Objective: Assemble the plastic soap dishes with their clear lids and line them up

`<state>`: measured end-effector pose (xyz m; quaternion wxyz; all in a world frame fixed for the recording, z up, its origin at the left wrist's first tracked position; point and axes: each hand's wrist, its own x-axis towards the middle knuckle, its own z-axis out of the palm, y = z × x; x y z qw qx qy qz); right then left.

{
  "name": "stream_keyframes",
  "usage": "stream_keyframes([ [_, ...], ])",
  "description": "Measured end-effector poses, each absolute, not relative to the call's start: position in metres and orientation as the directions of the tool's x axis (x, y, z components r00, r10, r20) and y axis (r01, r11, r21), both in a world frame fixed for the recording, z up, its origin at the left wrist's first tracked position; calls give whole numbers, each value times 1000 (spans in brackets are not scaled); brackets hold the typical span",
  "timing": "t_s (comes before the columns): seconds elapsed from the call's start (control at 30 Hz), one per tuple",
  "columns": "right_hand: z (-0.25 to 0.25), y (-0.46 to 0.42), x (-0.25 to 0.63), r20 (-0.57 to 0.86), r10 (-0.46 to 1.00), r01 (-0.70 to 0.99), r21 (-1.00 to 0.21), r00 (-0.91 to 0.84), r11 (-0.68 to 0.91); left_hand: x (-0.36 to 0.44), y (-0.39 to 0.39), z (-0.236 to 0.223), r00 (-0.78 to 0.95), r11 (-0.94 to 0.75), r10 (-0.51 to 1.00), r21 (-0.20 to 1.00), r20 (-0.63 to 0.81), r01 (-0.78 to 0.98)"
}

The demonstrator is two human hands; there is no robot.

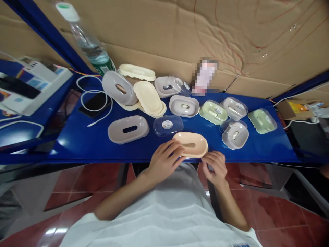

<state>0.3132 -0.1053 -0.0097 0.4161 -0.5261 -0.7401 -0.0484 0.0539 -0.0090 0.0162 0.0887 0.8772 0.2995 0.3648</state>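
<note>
A peach oval soap-dish tray (193,142) lies at the front edge of the blue table (84,144). My left hand (164,160) rests on its left end, fingers curled over the rim. My right hand (215,166) sits just below the dish's right end at the table edge, fingers bent; whether it touches the dish I cannot tell. Behind the dish lies a clear lid (167,125) with a round sticker, and to the left a grey slotted tray (128,129).
Several soap dishes, grey, cream and green, some with clear lids, spread across the table. A water bottle (88,44) stands at the back left. A phone with a white cable (94,104) lies left. Cardboard lines the back wall. A small box (295,108) sits at the right.
</note>
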Motion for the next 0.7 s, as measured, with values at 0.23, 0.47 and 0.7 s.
stream_keyframes([
  [0.23, 3, -102, 340, 371, 921, 852, -438, -120, 287, 73, -17, 24, 666, -845, 533, 289, 521, 450],
  [0.47, 22, -90, 351, 184, 974, 838, -503, -136, 212, 80, -25, 14, 745, -868, 495, 221, 447, 445],
  [0.7, 28, -61, 329, 263, 918, 839, -386, -296, 382, 11, -30, 9, 712, -857, 514, 252, 478, 450],
])
